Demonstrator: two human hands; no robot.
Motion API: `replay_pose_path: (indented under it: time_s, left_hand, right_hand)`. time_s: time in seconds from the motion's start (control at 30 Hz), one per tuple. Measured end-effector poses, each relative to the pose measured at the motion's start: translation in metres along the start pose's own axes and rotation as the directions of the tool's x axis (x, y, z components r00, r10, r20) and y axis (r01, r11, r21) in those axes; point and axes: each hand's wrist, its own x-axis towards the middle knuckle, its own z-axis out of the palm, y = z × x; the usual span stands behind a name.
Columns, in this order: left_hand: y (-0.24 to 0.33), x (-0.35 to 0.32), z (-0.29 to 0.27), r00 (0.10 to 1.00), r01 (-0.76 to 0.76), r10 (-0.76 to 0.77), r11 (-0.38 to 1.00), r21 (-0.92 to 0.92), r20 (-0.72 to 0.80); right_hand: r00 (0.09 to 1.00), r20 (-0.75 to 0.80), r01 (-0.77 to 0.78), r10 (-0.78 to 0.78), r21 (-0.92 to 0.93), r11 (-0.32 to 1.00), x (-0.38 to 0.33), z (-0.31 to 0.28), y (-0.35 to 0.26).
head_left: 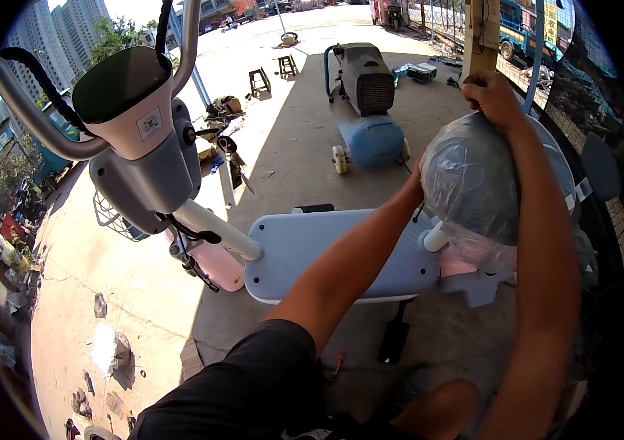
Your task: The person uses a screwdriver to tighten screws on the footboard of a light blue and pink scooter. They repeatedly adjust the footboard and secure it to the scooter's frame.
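An electric scooter stands in front of me, with a pale blue footboard [341, 246] and a grey and pink steering column [154, 161]. At its right end is a rounded dark seat wrapped in a clear plastic bag [473, 183]. My right hand [495, 99] is at the top of the bag, its fingers curled and pinched together on the plastic. My left hand [423, 176] reaches to the seat's left side; the bag and seat hide its fingers.
Beyond the footboard stands an air compressor with a blue tank [376, 141]. Two small stools [259, 81] are farther off. A post [479, 37] and wire fence rise at the right. Scattered wrapping [107, 350] and small parts lie on the ground at left. A black pedal [394, 342] hangs below the footboard.
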Motion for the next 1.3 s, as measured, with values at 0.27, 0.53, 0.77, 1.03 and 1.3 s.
replay_pose_path:
  time_s: [0.27, 0.53, 0.77, 1.03, 1.3]
  left_hand:
    - [-0.020, -0.004, 0.031, 0.996, -0.085, 0.082, 0.993, 0.079, 0.043]
    - [-0.044, -0.013, 0.030, 0.932, -0.358, 0.359, 0.899, 0.250, 0.046]
    - [-0.003, -0.012, 0.055, 0.995, -0.063, 0.047, 0.977, 0.205, 0.085]
    - [-0.012, -0.023, 0.051, 0.989, -0.141, 0.127, 0.968, 0.207, 0.078]
    - [-0.045, -0.021, 0.037, 0.912, -0.403, 0.403, 0.849, 0.342, 0.075]
  right_hand:
    - [1.000, -0.025, 0.003, -0.004, -0.047, 0.999, 0.000, -0.011, 0.008]
    - [1.000, -0.013, 0.011, -0.011, 0.003, 1.000, -0.003, -0.004, 0.002]
    - [1.000, 0.009, 0.023, -0.023, -0.016, 1.000, 0.001, -0.010, 0.009]
    - [0.999, -0.024, 0.029, -0.029, 0.001, 1.000, -0.003, -0.008, 0.004]
    - [0.999, 0.025, 0.030, -0.030, -0.012, 0.999, -0.001, -0.002, -0.001]
